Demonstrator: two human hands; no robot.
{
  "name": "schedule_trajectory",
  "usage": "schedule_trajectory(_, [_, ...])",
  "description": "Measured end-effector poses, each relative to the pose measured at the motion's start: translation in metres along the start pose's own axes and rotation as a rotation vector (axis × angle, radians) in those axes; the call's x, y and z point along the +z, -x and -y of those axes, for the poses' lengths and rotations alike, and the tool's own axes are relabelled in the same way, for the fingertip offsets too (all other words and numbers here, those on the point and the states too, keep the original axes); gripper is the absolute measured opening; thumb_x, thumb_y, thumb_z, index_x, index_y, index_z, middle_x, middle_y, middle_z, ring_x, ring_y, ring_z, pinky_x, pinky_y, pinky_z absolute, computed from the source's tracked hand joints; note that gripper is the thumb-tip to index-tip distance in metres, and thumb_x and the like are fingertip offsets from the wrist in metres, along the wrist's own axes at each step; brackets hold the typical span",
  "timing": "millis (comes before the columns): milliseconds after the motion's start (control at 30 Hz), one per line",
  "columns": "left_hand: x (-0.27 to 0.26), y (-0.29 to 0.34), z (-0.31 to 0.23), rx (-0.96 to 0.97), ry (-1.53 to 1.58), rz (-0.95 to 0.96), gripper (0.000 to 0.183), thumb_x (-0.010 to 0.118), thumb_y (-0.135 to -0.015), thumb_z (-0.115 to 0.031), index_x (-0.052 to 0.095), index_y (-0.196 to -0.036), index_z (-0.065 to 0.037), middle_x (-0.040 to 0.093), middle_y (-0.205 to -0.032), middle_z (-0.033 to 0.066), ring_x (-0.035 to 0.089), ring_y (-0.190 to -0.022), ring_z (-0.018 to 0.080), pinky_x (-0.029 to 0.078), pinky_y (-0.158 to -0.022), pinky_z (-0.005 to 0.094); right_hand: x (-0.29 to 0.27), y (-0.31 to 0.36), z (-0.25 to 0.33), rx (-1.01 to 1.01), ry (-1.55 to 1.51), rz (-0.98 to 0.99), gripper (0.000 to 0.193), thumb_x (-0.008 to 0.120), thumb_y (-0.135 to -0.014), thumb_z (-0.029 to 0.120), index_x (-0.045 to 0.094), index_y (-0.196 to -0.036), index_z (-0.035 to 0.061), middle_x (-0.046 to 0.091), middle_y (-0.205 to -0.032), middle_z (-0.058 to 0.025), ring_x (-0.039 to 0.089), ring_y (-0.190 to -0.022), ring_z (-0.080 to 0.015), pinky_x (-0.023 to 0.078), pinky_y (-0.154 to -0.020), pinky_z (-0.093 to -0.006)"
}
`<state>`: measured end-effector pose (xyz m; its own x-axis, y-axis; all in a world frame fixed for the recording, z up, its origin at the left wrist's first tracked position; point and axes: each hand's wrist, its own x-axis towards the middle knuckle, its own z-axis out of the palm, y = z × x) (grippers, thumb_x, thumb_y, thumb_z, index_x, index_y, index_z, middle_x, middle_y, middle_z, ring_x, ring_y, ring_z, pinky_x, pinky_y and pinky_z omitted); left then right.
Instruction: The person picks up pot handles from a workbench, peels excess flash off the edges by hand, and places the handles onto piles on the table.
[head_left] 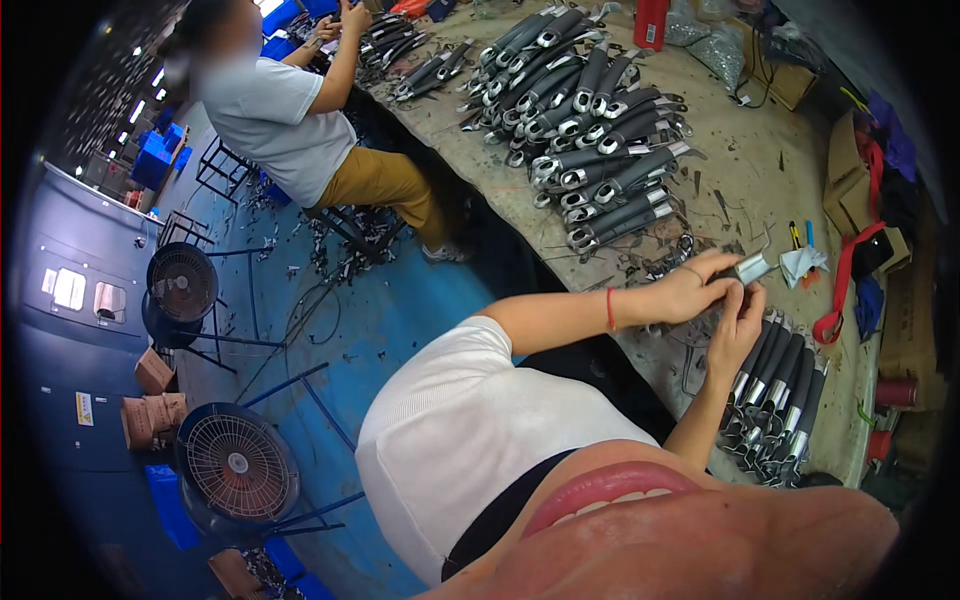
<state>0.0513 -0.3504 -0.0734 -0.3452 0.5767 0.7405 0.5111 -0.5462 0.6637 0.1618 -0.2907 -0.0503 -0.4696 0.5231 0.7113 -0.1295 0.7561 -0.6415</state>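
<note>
1. Right hand (738,322) closed in a pinch from below on a small grey handle part (752,267), fingers curled around its near end
2. Left hand (690,290) also closed on the same part, gripping from the side; wrist wears a red band (610,309). Two-hand grip looks like it steadies the piece for fitting or checking
3. The part sits held just above the workbench (760,170) edge, not resting on it
4. Nearer than the part, at the bench's near end: a tidy row of dark handles with metal collars (775,400), laid parallel, probably a sorted batch kept within reach
5. Just right of the part: a crumpled grey rag (803,263) and a red strap (845,280)
6. Farther along the bench: big heap of the same handles (600,120)
7. Bench far end: another person (290,110) seated, hands in a smaller heap (400,45)
8. Left of the bench, on the blue floor: two fans (238,468)
</note>
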Motion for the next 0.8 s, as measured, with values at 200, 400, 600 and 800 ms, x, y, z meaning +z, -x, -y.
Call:
schedule_trajectory(200, [0.022, 0.040, 0.001, -0.378, 0.449, 0.066, 0.042, 0.049, -0.098, -0.011, 0.042, -0.139, -0.003, 0.050, -0.111, 0.0063, 0.054, -0.084, 0.0094, 0.047, -0.072, 0.0242, -0.011, 0.032, -0.019, -0.072, 0.185, -0.103, 0.030, 0.055, -0.098, 0.020, 0.053, -0.076, -0.0016, 0.054, -0.065, -0.0082, 0.051, -0.058, -0.0140, 0.041, -0.054, -0.0332])
schedule_trajectory(400, [0.004, 0.051, -0.014, -0.455, 0.581, -0.054, 0.042, 0.052, -0.097, -0.011, 0.044, -0.137, -0.004, 0.057, -0.102, 0.0013, 0.055, -0.073, 0.0075, 0.049, -0.064, 0.0226, -0.020, 0.027, -0.050, -0.046, 0.284, -0.222, 0.022, 0.055, -0.097, 0.019, 0.061, -0.108, 0.0001, 0.063, -0.095, -0.0106, 0.060, -0.084, -0.0189, 0.048, -0.075, -0.0315])
schedule_trajectory(600, [0.001, 0.027, 0.003, -0.171, 0.120, -0.041, 0.045, 0.055, -0.095, -0.013, 0.045, -0.138, -0.003, 0.046, -0.109, 0.0056, 0.048, -0.095, 0.0120, 0.042, -0.079, 0.0232, 0.004, 0.014, -0.040, 0.140, -0.187, 0.108, 0.023, 0.053, -0.099, 0.021, 0.056, -0.099, -0.0017, 0.055, -0.083, -0.0021, 0.045, -0.075, -0.0078, 0.040, -0.067, -0.0233])
schedule_trajectory(800, [0.007, 0.006, 0.024, -0.316, 0.387, -0.048, 0.044, 0.052, -0.097, -0.015, 0.045, -0.138, -0.003, 0.048, -0.105, 0.0032, 0.050, -0.087, 0.0103, 0.043, -0.074, 0.0234, 0.006, -0.016, -0.046, -0.068, 0.199, 0.011, 0.026, 0.055, -0.097, 0.017, 0.052, -0.079, -0.0019, 0.043, -0.065, -0.0065, 0.039, -0.060, -0.0149, 0.034, -0.054, -0.0291])
